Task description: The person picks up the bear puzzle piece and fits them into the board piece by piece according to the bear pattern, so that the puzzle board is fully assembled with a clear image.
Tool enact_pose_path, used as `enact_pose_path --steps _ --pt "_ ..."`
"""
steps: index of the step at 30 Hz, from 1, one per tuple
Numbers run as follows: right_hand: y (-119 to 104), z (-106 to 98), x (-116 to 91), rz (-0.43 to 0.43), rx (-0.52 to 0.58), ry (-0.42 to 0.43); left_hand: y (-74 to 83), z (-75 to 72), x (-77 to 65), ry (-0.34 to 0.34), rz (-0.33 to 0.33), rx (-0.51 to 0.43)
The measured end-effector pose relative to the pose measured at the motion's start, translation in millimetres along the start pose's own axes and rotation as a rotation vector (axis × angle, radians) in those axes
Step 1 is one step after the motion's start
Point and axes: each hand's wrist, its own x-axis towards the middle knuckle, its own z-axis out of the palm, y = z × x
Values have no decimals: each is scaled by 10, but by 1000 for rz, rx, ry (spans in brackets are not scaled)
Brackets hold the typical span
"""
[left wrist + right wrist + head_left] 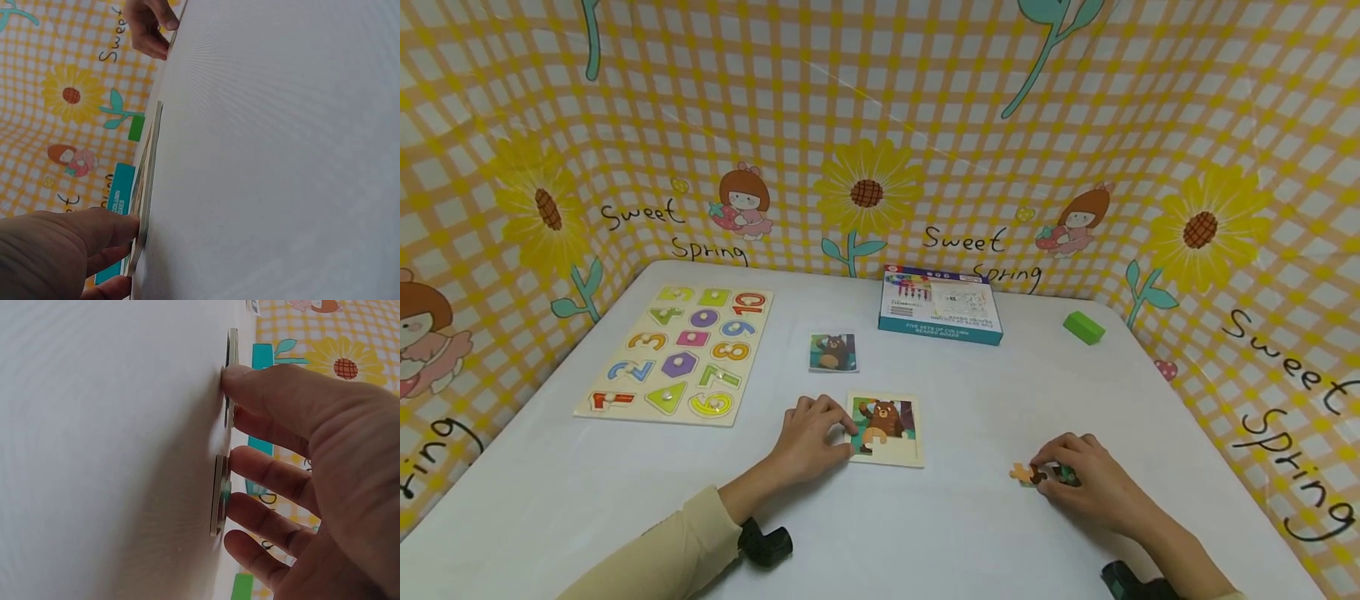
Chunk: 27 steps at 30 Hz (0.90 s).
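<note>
A square wooden puzzle board point(898, 457) with a partly filled bear picture lies in front of me. My left hand point(812, 437) holds its left edge, thumb and fingertips against the frame. Further right, my right hand point(1086, 483) bends over loose jigsaw pieces. Its thumb and index finger pinch an orange and brown jigsaw piece point(1021, 473) at the sides. A second piece, dark and green point(1065, 475), is partly covered by the hand. In the right wrist view, this other piece point(218, 497) lies beside the spread remaining fingers.
Behind the board is a small bear picture card point(832, 353). A number and shape puzzle board point(688, 383) lies at left. At the back stand a flat teal-edged box point(940, 312) and a green block point(1084, 327). A checked cloth point(865, 100) borders the white table.
</note>
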Motion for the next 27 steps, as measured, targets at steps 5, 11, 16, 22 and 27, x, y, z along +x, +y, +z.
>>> enact_pose_path --steps 5,11,16,22,27 --pt "-18 -5 13 17 5 -5 1 2 -3 -1 -6 -8" --pt "-169 -2 73 34 34 -2 -16 21 -13 4 1 -4" --pt "-352 29 219 34 42 3 -18 19 -2 7 -1 -1" --pt "-579 94 430 15 67 9 -5 -1 19 10 0 -3" --pt "-755 176 560 5 59 8 -3 -3 12 -2 -8 0"
